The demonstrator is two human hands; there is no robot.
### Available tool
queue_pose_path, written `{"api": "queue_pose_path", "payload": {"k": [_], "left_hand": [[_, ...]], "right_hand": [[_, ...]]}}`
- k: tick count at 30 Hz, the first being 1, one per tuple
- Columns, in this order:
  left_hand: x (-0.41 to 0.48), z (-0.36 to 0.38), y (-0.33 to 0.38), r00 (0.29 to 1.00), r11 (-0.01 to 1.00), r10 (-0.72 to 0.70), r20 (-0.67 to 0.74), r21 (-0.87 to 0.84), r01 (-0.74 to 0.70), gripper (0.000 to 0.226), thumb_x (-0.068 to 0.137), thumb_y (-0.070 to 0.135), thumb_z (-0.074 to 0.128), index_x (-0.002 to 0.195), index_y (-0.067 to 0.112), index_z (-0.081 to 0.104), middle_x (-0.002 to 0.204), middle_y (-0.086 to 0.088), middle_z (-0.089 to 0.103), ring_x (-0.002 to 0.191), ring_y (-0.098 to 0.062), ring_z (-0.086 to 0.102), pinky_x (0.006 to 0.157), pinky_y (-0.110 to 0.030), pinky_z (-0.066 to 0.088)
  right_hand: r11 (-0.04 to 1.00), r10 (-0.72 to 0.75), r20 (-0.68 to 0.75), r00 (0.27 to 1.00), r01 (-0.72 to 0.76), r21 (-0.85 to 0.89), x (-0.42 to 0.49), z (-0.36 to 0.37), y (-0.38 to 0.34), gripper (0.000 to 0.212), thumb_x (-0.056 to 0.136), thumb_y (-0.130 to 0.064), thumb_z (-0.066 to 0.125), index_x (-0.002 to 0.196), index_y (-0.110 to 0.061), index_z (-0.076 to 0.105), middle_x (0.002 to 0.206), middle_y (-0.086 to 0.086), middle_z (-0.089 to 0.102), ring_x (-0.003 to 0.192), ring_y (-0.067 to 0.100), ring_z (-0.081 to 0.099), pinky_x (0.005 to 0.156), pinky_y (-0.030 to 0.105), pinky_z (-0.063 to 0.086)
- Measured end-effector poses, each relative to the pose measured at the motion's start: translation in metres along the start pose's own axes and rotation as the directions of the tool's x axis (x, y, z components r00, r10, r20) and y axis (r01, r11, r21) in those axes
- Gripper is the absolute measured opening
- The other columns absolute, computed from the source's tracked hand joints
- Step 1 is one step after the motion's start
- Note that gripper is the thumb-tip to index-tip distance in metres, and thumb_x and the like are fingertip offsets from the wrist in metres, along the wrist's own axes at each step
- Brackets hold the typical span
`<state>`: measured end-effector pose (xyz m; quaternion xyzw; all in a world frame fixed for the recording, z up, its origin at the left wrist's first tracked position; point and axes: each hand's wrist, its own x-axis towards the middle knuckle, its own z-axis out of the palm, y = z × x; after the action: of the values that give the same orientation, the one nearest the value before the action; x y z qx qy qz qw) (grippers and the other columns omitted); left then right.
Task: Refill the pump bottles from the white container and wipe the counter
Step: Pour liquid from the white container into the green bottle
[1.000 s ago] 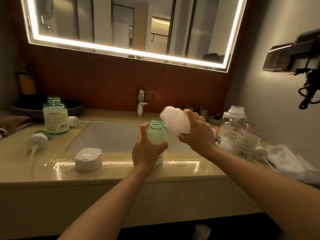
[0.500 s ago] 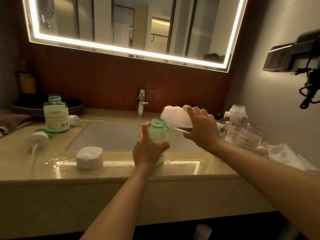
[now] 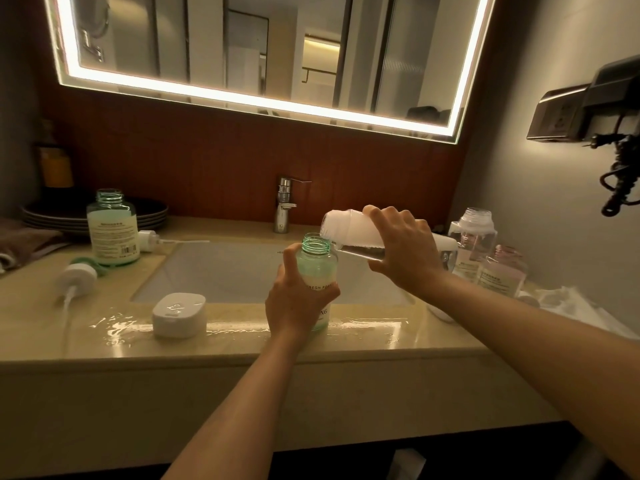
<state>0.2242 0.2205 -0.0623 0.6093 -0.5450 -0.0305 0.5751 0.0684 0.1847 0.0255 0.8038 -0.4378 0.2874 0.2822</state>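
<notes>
The right hand (image 3: 401,251) was wrapped around the white container (image 3: 349,230), fingers curled over its top and thumb underneath. It held the container tipped almost level, its left end just above and slightly right of the open neck of the green pump bottle (image 3: 317,261). The left hand (image 3: 298,303) gripped that bottle around its middle, and the bottle appeared to stand on the front strip of the counter (image 3: 242,344), just ahead of the sink (image 3: 221,271). No stream could be made out between the two. The neck was narrow and the container's end broad, so the likeliest slip was a pour landing on the bottle's shoulder or running over the left hand's fingers. A sudden steeper tilt would probably send out more than the neck could take. The fill level was hard to read behind the hand, so overfilling was a risk too. The counter's front strip shone with a wet sheen (image 3: 114,327), so the base might skate if the grip loosened, and any spill would add to the wiping. Further out, a white cap (image 3: 179,315) lay on that wet strip. A clear bottle (image 3: 472,240) and a pink bottle (image 3: 502,271) stood close behind the right wrist, where a drawn-back arm might knock them.
</notes>
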Motion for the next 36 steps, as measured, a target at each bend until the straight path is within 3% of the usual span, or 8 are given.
{"api": "queue_pose_path", "payload": {"k": [11,17,23,31,36], "left_hand": [[0.0002,0.0013,-0.0012,1.000,1.000,-0.006,-0.010,0.007,0.006,0.082,0.066,0.038,0.077,0.131,0.018,0.030,0.112,-0.007,0.056,0.083,-0.017,0.050,0.065,-0.026,0.041],[0.0007,0.0024,-0.0033,1.000,1.000,0.010,-0.011,0.013,-0.010,0.082,0.065,0.040,0.077,0.123,0.031,0.019,0.113,-0.006,0.056,0.083,-0.017,0.051,0.068,-0.027,0.047],[0.0004,0.0030,-0.0040,1.000,1.000,0.019,-0.017,0.011,-0.018,0.084,0.066,0.039,0.077,0.131,0.018,0.029,0.113,-0.007,0.056,0.084,-0.016,0.050,0.066,-0.025,0.044],[-0.0001,0.0022,-0.0029,1.000,1.000,0.023,-0.017,-0.001,-0.023,0.081,0.066,0.039,0.077,0.118,0.034,0.015,0.111,-0.006,0.056,0.083,-0.016,0.050,0.065,-0.024,0.042],[0.0005,0.0027,-0.0038,0.999,1.000,0.027,-0.017,0.000,-0.027,0.080,0.066,0.039,0.077,0.115,0.035,0.014,0.112,-0.007,0.056,0.083,-0.016,0.050,0.066,-0.025,0.044]], "right_hand": [[0.999,-0.041,-0.040,0.998,0.040,-0.029,0.0028,0.0015,0.0023,0.077,0.060,-0.022,0.084,0.127,-0.010,0.048,0.111,0.015,0.059,0.097,0.033,0.056,0.083,0.048,0.047],[0.997,-0.065,-0.084,0.994,0.062,-0.040,0.0033,0.0019,0.0025,0.077,0.053,-0.019,0.087,0.121,-0.008,0.052,0.104,0.017,0.061,0.090,0.034,0.058,0.078,0.050,0.049],[0.997,-0.073,-0.102,0.992,0.069,-0.045,0.0038,0.0034,0.0031,0.078,0.050,-0.020,0.089,0.119,-0.008,0.053,0.101,0.017,0.062,0.086,0.035,0.059,0.076,0.049,0.050],[0.995,-0.091,-0.108,0.990,0.087,-0.048,0.0051,0.0027,0.0045,0.078,0.052,-0.019,0.088,0.120,-0.008,0.052,0.102,0.017,0.061,0.087,0.035,0.059,0.075,0.050,0.049],[0.994,-0.100,-0.127,0.987,0.095,-0.044,0.0049,0.0030,0.0046,0.078,0.049,-0.018,0.089,0.118,-0.007,0.054,0.100,0.018,0.062,0.085,0.035,0.060,0.074,0.050,0.050]]}}
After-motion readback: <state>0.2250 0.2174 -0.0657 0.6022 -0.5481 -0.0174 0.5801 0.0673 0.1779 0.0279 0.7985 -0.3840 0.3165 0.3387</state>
